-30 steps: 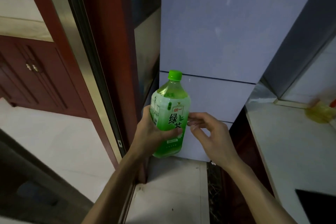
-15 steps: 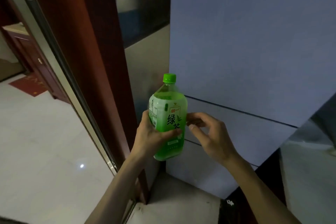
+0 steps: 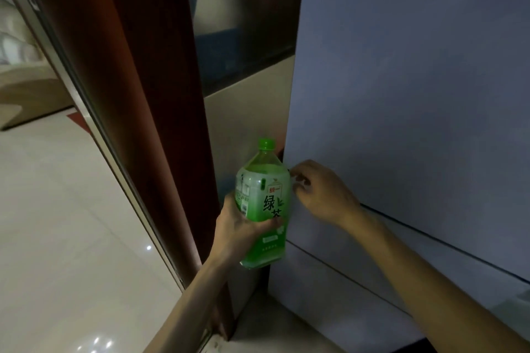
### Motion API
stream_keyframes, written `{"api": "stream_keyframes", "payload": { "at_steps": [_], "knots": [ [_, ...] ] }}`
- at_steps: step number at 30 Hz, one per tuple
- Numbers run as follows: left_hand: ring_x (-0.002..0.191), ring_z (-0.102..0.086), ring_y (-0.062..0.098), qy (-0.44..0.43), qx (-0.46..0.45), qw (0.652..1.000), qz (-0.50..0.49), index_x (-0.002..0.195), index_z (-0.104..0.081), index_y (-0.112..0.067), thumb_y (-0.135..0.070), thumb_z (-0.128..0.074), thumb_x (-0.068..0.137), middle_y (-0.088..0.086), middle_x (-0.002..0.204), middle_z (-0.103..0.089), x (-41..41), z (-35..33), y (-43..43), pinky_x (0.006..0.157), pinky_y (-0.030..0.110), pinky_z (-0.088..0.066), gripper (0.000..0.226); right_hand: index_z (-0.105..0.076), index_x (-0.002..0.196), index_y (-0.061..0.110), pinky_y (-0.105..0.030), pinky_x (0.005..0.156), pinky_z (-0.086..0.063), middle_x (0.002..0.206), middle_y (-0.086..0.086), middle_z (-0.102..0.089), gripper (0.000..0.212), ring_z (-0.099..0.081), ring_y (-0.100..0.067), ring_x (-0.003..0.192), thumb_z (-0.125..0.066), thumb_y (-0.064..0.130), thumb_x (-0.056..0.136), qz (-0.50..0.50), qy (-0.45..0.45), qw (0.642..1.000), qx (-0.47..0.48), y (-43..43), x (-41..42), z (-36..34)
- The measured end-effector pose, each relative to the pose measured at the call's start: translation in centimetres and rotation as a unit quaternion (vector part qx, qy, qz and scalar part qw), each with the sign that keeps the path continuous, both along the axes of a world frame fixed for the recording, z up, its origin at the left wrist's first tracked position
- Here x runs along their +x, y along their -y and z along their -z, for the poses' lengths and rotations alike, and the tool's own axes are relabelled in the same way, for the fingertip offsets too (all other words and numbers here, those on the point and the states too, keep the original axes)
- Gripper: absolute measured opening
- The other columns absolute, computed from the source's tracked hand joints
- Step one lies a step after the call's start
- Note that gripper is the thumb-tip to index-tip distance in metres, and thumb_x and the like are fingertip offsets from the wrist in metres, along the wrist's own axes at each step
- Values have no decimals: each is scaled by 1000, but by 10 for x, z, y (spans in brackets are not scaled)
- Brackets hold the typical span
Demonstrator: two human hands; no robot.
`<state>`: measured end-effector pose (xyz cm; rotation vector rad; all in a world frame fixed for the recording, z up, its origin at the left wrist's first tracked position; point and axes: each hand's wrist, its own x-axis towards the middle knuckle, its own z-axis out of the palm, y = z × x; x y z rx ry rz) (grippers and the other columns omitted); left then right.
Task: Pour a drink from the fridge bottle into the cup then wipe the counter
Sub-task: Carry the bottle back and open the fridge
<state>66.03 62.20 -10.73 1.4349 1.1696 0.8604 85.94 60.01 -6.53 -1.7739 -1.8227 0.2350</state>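
Nearest, the left hand (image 3: 241, 226) is wrapped round the lower half of a clear plastic bottle of pale green tea (image 3: 263, 203), thumb across the printed label and fingers behind. It holds the bottle upright in the air just in front of the left corner of the fridge, with the base hanging free below the hand. The bottle looks nearly full, the liquid reaching up into the shoulder, so I judge it fairly heavy for one hand and top-loaded above this low grip. The thin walls will likely give under a squeeze, and if the bottle is cold from the fridge the plastic may be damp and slippery. The label band is the sound place to hold it, firm but not crushing, while the other hand takes the green screw cap (image 3: 266, 144), which is on, when it comes to opening. Just beside the bottle's shoulder, the right hand (image 3: 321, 192) has its fingers curled at the left edge of the pale blue-grey upper fridge door (image 3: 415, 94); whether they hook that edge or only touch it I cannot tell. Below, a dark seam sets off a lower drawer front (image 3: 372, 275) of the same colour. Farther left stands a dark red-brown wooden door frame (image 3: 149, 94) with a metal strip, and beyond it lie glossy pale floor tiles (image 3: 57, 223). Neither cup nor table shows here.
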Motion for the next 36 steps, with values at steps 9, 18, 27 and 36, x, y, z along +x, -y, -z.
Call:
{"api": "stream_keyframes", "payload": {
  "at_steps": [9,18,27,36],
  "knots": [
    [89,-74,19,48,-48,998,-2,109,-66,-18,-16,-95,57,1,98,-77,38,2,-66,79,49,-61,60,-68,97,1,-38,88,-44,107,-15,-62,23,-54,-30,101,-54,9,81,-53,397,916,12,-112,26,-41],
    [89,-67,12,74,-69,995,-13,107,-48,-23,-6,-92,59,0,104,-67,55,-1,-94,59,20,-51,67,-72,96,14,-46,118,-11,112,-9,-67,33,-49,-29,118,-43,29,95,-3,645,761,-70,-162,25,-56],
    [87,-74,18,78,-65,995,-16,109,-62,-15,-7,-93,58,1,96,-75,46,3,-74,66,31,-61,60,-67,111,15,-43,116,-15,123,-7,-61,33,-45,-29,121,-46,36,95,19,696,705,-137,-158,17,-51],
    [89,-74,15,64,-35,996,-42,116,-55,-20,-33,-95,48,0,102,-74,17,-2,-15,77,44,-62,81,-63,113,7,-37,119,-11,125,-9,-61,32,-39,-29,128,-40,26,101,29,590,797,-125,-135,-11,-59]
  ]
}}
